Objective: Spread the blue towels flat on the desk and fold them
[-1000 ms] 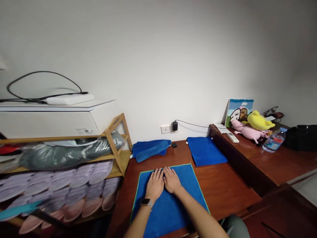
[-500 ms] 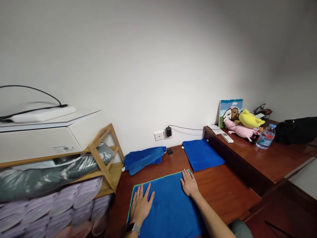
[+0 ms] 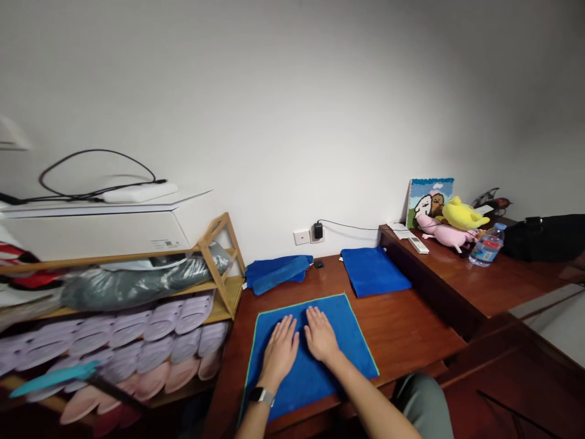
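Observation:
A blue cloth with a green edge (image 3: 350, 347) lies spread out on the brown wooden desk (image 3: 406, 332). My left hand (image 3: 280, 350) rests flat on its left half, fingers stretched out, with a watch (image 3: 262, 396) on the wrist. Close beside it, my right hand (image 3: 320, 334) lies palm down near the cloth's middle, fingers extended. Behind the spread cloth, a bunched pile of blue cloth (image 3: 281, 272) sits at the back left. A folded blue cloth (image 3: 375, 272) lies flat at the back right.
To the left stands a wooden rack (image 3: 235, 292) with lilac and pink slippers (image 3: 158, 320) and a white box (image 3: 105, 235) on top. A raised desk section (image 3: 439, 280) at the right holds plush toys (image 3: 461, 216), a water bottle (image 3: 487, 245) and a remote (image 3: 418, 245).
Both hands have come closer together over the cloth; the right hand has moved inward from the cloth's far right corner. The camera view has shifted to the left.

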`<move>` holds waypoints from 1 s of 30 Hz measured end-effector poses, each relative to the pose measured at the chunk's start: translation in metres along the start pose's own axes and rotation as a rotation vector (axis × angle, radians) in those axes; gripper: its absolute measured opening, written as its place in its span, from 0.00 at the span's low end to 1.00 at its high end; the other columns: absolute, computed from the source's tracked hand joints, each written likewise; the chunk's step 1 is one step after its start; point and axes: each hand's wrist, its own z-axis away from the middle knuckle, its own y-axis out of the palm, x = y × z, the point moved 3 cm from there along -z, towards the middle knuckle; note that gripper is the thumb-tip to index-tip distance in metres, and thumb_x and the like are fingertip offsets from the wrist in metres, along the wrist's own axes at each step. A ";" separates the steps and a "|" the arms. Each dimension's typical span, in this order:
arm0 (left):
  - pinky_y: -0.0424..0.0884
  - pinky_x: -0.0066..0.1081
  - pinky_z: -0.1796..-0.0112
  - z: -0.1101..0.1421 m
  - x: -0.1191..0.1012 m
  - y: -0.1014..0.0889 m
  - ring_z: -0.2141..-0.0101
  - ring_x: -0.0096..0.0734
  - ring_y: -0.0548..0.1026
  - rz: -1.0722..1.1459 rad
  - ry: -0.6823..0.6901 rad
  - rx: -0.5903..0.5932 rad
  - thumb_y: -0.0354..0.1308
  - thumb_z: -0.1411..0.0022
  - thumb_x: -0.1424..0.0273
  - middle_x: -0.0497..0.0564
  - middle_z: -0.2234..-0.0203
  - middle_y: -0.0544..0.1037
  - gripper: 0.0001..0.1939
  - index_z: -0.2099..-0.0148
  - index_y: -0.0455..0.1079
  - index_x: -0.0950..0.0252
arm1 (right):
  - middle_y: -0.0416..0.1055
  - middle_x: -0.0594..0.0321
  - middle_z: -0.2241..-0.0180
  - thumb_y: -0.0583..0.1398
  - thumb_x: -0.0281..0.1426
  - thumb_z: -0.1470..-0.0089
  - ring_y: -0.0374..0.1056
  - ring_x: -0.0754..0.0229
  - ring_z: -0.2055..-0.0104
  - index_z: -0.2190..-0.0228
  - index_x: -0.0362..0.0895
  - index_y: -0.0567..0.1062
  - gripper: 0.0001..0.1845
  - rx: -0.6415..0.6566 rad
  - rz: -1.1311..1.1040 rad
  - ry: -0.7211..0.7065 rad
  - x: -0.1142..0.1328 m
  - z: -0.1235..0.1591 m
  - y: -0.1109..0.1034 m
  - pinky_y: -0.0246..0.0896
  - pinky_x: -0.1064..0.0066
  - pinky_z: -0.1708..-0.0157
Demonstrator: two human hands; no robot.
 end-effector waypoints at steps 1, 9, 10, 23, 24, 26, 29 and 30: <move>0.57 0.49 0.28 0.005 -0.014 0.006 0.28 0.42 0.63 0.004 0.008 0.032 0.36 0.23 0.61 0.56 0.29 0.68 0.31 0.27 0.65 0.63 | 0.51 0.56 0.24 0.43 0.37 0.26 0.43 0.53 0.21 0.26 0.39 0.57 0.34 0.052 0.002 -0.013 0.010 0.006 0.009 0.37 0.56 0.23; 0.54 0.53 0.28 0.048 0.003 0.025 0.26 0.46 0.58 -0.063 -0.065 0.177 0.40 0.24 0.52 0.52 0.26 0.61 0.32 0.24 0.58 0.53 | 0.48 0.55 0.24 0.41 0.37 0.27 0.41 0.52 0.21 0.26 0.39 0.56 0.34 0.107 0.111 0.206 -0.032 0.043 0.003 0.33 0.54 0.23; 0.54 0.53 0.28 0.052 0.013 0.022 0.26 0.46 0.57 -0.077 -0.086 0.182 0.41 0.24 0.50 0.51 0.25 0.60 0.33 0.24 0.57 0.53 | 0.48 0.55 0.24 0.40 0.36 0.27 0.41 0.52 0.21 0.26 0.38 0.56 0.34 0.102 0.140 0.249 -0.045 0.047 -0.004 0.33 0.54 0.23; 0.63 0.52 0.31 0.062 0.019 -0.012 0.31 0.45 0.67 -0.089 -0.126 -0.016 0.42 0.24 0.58 0.60 0.31 0.70 0.30 0.29 0.67 0.65 | 0.48 0.51 0.24 0.42 0.36 0.26 0.41 0.50 0.21 0.27 0.34 0.57 0.34 0.009 0.181 0.302 -0.062 0.067 -0.039 0.33 0.51 0.23; 0.64 0.51 0.31 0.062 0.007 -0.014 0.32 0.45 0.69 -0.077 -0.098 -0.058 0.42 0.24 0.60 0.59 0.32 0.72 0.29 0.30 0.69 0.64 | 0.49 0.53 0.24 0.41 0.35 0.26 0.42 0.51 0.21 0.27 0.36 0.58 0.33 -0.026 0.149 0.255 -0.049 0.068 -0.035 0.33 0.52 0.23; 0.64 0.51 0.31 0.064 -0.021 -0.013 0.33 0.43 0.70 -0.057 -0.024 -0.084 0.42 0.24 0.64 0.58 0.34 0.74 0.27 0.31 0.70 0.63 | 0.52 0.56 0.25 0.41 0.35 0.26 0.43 0.53 0.21 0.27 0.39 0.59 0.33 -0.067 0.077 0.121 -0.016 0.073 -0.023 0.35 0.54 0.23; 0.64 0.49 0.31 0.074 -0.054 0.000 0.31 0.41 0.69 -0.054 0.040 0.024 0.42 0.27 0.70 0.56 0.31 0.71 0.29 0.30 0.69 0.63 | 0.54 0.58 0.26 0.43 0.35 0.26 0.46 0.55 0.22 0.27 0.43 0.59 0.32 0.002 0.010 -0.049 0.026 0.084 0.006 0.37 0.56 0.23; 0.64 0.49 0.31 0.078 -0.059 0.005 0.31 0.41 0.67 -0.064 0.034 0.064 0.42 0.28 0.71 0.56 0.30 0.70 0.29 0.29 0.67 0.63 | 0.55 0.58 0.26 0.44 0.36 0.26 0.46 0.55 0.22 0.27 0.43 0.60 0.31 0.035 0.007 -0.062 0.033 0.088 0.014 0.38 0.56 0.24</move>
